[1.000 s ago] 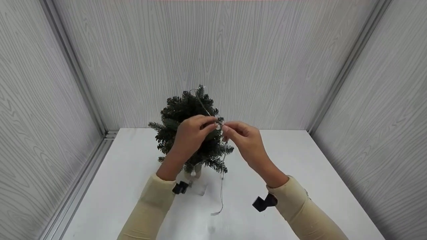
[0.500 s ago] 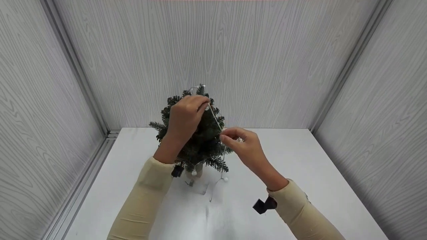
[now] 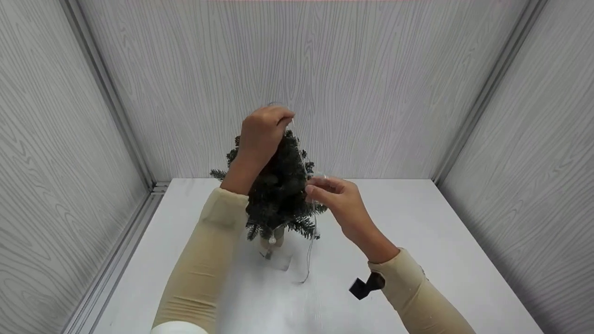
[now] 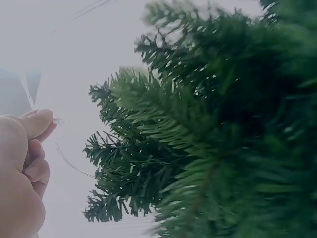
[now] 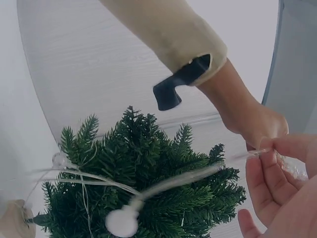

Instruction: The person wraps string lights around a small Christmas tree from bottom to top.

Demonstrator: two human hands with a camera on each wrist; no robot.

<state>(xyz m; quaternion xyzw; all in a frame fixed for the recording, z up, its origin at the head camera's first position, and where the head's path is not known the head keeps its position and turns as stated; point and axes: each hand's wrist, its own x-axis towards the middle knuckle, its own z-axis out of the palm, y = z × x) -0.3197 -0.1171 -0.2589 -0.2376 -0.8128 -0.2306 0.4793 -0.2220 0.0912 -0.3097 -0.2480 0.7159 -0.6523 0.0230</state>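
A small artificial Christmas tree point(image 3: 278, 185) stands mid-table on a pale base point(image 3: 274, 239). My left hand point(image 3: 263, 132) is at the treetop, pinching a string of fairy lights between thumb and finger. In the left wrist view that hand point(image 4: 22, 153) pinches near a small clear piece, left of the branches. My right hand point(image 3: 341, 197), at the tree's right side, pinches the same string lower down. The right wrist view shows the light cord point(image 5: 183, 181) crossing the branches, with a round white bulb point(image 5: 121, 223) on it. The cord's loose end point(image 3: 308, 264) hangs towards the table.
A thin translucent piece point(image 3: 280, 263) lies on the white table point(image 3: 394, 232) before the tree base. Wood-grain panels point(image 3: 362, 83) enclose the table's back and sides. A black camera mount point(image 3: 366, 285) sits on my right cuff. A white rounded edge point(image 3: 178, 327) overlaps my left sleeve.
My left hand has risen from beside the right hand to the treetop, drawing the light string upward. My right hand has moved slightly down and keeps pinching the string.
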